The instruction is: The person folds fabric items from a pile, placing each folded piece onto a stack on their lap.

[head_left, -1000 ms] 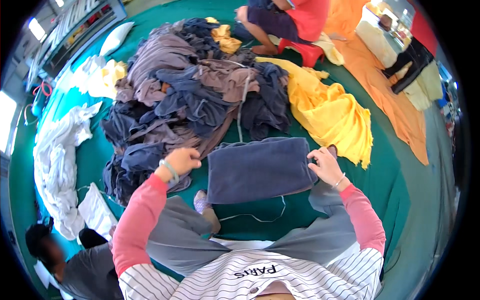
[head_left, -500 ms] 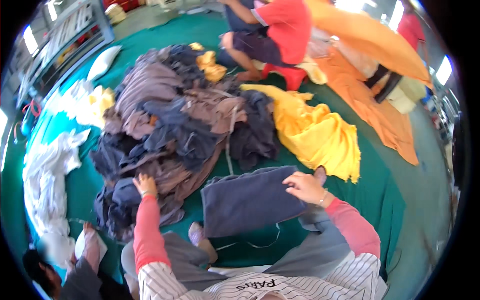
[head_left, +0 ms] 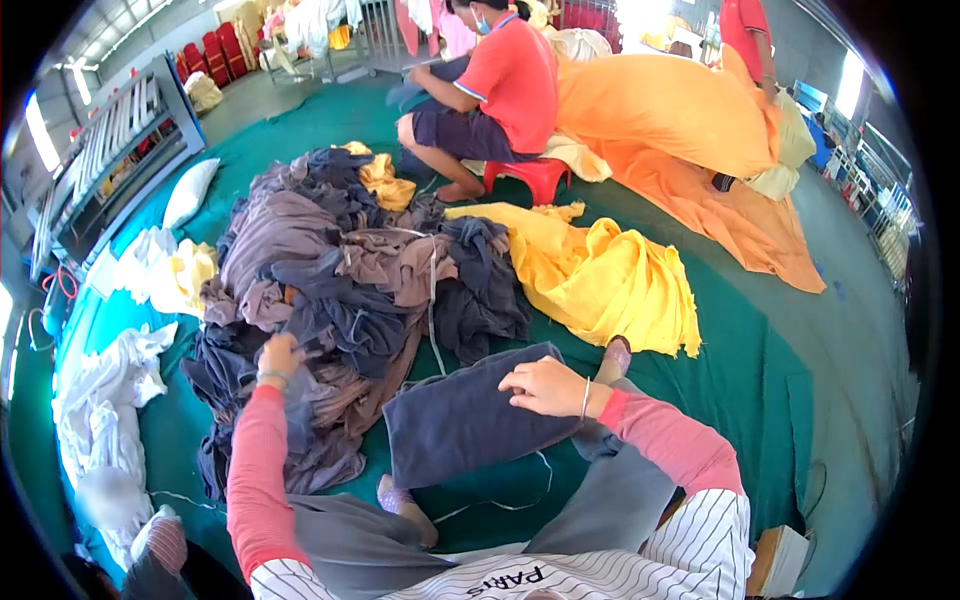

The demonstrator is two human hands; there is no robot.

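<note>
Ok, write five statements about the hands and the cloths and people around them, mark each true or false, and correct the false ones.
1. The right hand is at the right part of the folded dark grey cloth. True.
2. A bright yellow fabric lies to the right of the jumbled dark grey and brown pile. True.
3. The left hand is at the yellow fabric. False: it is at the pile.
4. The crumpled white cloth lies to the left of the pile. True.
5. The person in a red shirt near the pile sits on a blue stool. False: the plastic stool is red.
</note>
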